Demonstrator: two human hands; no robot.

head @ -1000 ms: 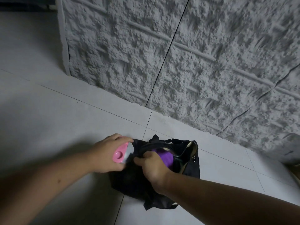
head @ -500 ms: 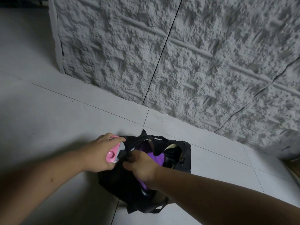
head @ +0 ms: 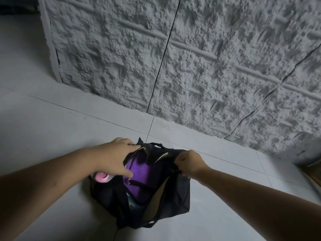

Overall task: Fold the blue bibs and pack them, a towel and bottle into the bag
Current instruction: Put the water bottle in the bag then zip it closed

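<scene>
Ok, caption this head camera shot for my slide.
Both hands spread a black bag open on the floor, purple towel and pink-capped bottle inside.

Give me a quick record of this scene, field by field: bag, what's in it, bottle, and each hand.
bag: black, open, on tiled floor by textured wall
contents: purple towel visible inside; bibs not visible
bottle: pink top showing at the bag's left edge, under the left hand
left hand: spread over the bag's left rim, fingers on the towel
right hand: closed on the bag's right rim, pulling it open
</scene>
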